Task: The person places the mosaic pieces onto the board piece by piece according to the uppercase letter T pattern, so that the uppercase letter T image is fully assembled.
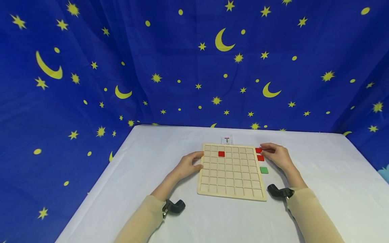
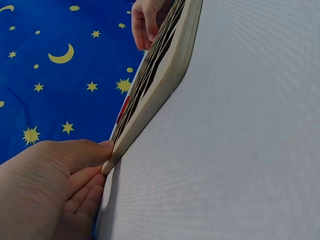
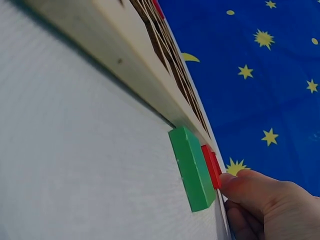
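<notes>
A wooden grid board (image 1: 229,173) lies on the white table, with one red square tile (image 1: 221,154) in a cell of its second row. My left hand (image 1: 187,165) touches the board's left edge, thumb and fingers spread apart along it. Off the board's upper right side lie two red tiles, an upper one (image 1: 258,150) and a lower one (image 1: 260,158). My right hand (image 1: 277,155) has thumb and index finger about the upper red tile, whose right part they cover. Nearer me is a green tile (image 3: 192,169), beside the board's right edge.
Behind the board lies a small printed grid card (image 1: 227,140) with a red and green pattern. A blue cloth (image 1: 188,60) with yellow stars and moons hangs beyond the table (image 1: 231,219). Each wrist wears a black camera mount.
</notes>
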### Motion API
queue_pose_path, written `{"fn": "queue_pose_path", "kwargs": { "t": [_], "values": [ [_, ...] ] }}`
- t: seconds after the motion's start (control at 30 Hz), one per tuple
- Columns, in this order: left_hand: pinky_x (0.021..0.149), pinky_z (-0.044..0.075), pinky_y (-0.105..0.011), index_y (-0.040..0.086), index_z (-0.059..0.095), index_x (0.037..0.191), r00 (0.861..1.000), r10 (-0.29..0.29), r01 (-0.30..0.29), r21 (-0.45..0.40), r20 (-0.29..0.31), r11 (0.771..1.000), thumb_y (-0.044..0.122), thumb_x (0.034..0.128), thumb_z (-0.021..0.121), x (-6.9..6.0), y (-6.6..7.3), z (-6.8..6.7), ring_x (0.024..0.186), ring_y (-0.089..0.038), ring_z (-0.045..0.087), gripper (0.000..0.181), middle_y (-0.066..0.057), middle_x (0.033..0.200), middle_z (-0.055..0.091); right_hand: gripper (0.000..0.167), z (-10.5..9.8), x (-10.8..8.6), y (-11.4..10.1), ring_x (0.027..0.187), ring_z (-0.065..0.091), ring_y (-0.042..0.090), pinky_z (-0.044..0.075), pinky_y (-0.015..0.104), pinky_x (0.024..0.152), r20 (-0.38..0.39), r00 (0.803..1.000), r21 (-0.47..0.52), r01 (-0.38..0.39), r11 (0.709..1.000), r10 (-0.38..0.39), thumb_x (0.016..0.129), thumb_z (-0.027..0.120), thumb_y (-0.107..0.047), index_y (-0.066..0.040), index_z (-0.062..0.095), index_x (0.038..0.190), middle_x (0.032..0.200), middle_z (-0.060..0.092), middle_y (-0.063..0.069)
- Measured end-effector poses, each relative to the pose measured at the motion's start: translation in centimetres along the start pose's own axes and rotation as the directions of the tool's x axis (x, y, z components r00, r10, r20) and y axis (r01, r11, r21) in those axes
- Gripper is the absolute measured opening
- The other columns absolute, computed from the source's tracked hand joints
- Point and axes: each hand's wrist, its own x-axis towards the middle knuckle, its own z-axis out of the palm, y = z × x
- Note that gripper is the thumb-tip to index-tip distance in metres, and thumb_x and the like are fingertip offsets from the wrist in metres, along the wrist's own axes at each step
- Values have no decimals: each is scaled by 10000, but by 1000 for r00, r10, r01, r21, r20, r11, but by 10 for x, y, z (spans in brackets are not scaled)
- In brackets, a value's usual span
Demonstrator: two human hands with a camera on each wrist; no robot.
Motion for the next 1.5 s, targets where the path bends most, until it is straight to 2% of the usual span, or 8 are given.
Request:
{"fn": "queue_pose_path", "kwargs": {
  "t": [0.33, 0.67, 0.83, 1.03, 1.2, 1.37, 1.5],
  "values": [
    [1032, 401, -331, 3, 478, 1355, 1000, -21, 21, 1, 1, 1000, 82, 848, 697, -2, 0, 0, 1200, -255, 516, 558, -135, 1304, 549, 370, -5, -2, -2, 1005, 616, 300, 517, 422, 851, -26, 999, 66, -24, 998, 26, 880, 686, -182, -31, 624, 1211, 1142, 645, 159],
    [1030, 406, -351, -2, 476, 1353, 1000, -15, 15, -1, -5, 1000, 75, 848, 694, -2, 2, -2, 1195, -270, 519, 556, -142, 1303, 549, 467, -15, 1, -21, 1066, 589, 292, 480, 435, 923, -12, 999, 170, -47, 984, 49, 894, 661, -321, -48, 590, 1266, 1204, 619, 142],
    [1033, 403, -350, 1, 474, 1356, 1000, -21, 21, -5, -4, 1000, 75, 850, 693, -3, 4, -2, 1198, -267, 516, 556, -138, 1307, 546, 498, -17, 2, -31, 1055, 596, 223, 520, 317, 873, -25, 998, 197, -53, 979, 59, 876, 671, -369, -80, 591, 1274, 1197, 630, 101],
    [1031, 405, -349, -2, 475, 1355, 1000, -19, 19, -9, -7, 1000, 66, 850, 691, -3, 4, -2, 1195, -264, 519, 553, -142, 1304, 548, 503, -16, 3, -37, 1039, 608, 158, 518, 186, 808, -24, 1000, 246, -7, 969, 14, 871, 675, -374, -86, 595, 1275, 1210, 628, 77],
    [1030, 405, -346, -5, 477, 1352, 1000, -13, 13, -6, -7, 1000, 66, 850, 691, -2, 2, -1, 1196, -263, 520, 550, -146, 1303, 548, 519, -13, 1, -46, 1041, 609, 143, 523, 199, 819, -6, 1000, 298, 4, 955, -2, 849, 698, -387, -85, 607, 1261, 1204, 632, 59],
    [1031, 404, -338, -3, 474, 1355, 1000, -13, 13, -6, -1, 1000, 75, 850, 695, -2, 1, 0, 1199, -262, 517, 557, -143, 1307, 545, 463, -11, 0, -59, 1066, 603, 215, 527, 224, 828, 3, 999, 295, 42, 955, -45, 867, 696, -306, -67, 606, 1254, 1202, 628, 99],
    [1033, 400, -330, 2, 474, 1357, 1000, -13, 13, -5, 0, 1000, 85, 850, 697, -1, 1, 1, 1201, -256, 516, 560, -136, 1310, 544, 446, -8, 0, -67, 1093, 590, 254, 502, 161, 829, 8, 998, 291, 64, 955, -70, 871, 694, -290, -68, 607, 1248, 1197, 628, 107]
  ]
}}
